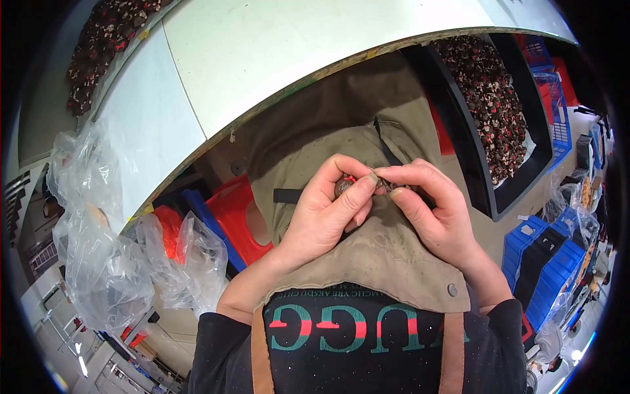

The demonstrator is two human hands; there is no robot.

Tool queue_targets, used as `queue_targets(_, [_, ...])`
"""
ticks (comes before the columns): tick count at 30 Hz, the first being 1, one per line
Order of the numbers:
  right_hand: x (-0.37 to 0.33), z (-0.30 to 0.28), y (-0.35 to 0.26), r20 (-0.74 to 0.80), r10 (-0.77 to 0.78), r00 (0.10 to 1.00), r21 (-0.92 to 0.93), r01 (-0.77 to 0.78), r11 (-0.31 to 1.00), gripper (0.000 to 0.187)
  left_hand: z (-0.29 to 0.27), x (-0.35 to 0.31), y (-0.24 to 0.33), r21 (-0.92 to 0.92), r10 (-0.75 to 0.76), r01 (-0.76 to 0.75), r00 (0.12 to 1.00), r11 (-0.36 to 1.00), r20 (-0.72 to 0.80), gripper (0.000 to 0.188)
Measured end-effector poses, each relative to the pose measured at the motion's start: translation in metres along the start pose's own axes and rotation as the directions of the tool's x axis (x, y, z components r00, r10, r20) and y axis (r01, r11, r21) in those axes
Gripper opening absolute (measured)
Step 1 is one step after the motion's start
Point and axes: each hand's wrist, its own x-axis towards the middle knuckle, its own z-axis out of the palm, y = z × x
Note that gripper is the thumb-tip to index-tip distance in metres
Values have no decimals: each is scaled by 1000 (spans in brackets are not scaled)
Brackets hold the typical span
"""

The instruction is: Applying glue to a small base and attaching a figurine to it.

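Note:
Above my apron-covered lap [380, 256], both hands meet at the fingertips. My left hand [328, 207] is closed, with a small rounded brown piece with a red bit [342, 186] between its thumb and fingers. My right hand [433, 209] pinches close beside it, thumb and forefinger almost touching the left fingertips. Between the two hands shows a small dark bit [386, 186]; whether it belongs to the brown piece I cannot tell. The fingers cover most of what they hold.
A pale worktable [262, 49] curves across in front of me. On my right stands a black tray [453, 98] of many small brown, red and cream pieces [489, 105]; a similar heap [98, 56] lies far left. Clear plastic bags [98, 230] hang left; blue crates [545, 262] stand right.

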Motion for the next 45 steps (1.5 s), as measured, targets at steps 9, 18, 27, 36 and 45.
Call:
queue_targets(9, [3,-8,-6,-14,69,998,-47,-69,996,27,-4,1,8,-23,-115,116,993,993,19,11])
queue_targets(18, [3,-5,-6,45,112,993,-36,-110,993,28,-5,-1,8,9,-124,124,992,992,-2,12])
queue_targets(27, [8,-9,-10,88,123,989,-69,-117,991,29,-4,-1,11,66,-119,120,993,991,-19,12])
queue_targets(36, [8,-10,-13,124,149,981,-40,-145,989,28,-4,-2,12,95,-124,125,992,988,-17,14])
queue_targets(45, [6,-10,-11,134,143,981,-51,-137,989,26,-5,-3,11,62,-120,120,993,991,-14,9])
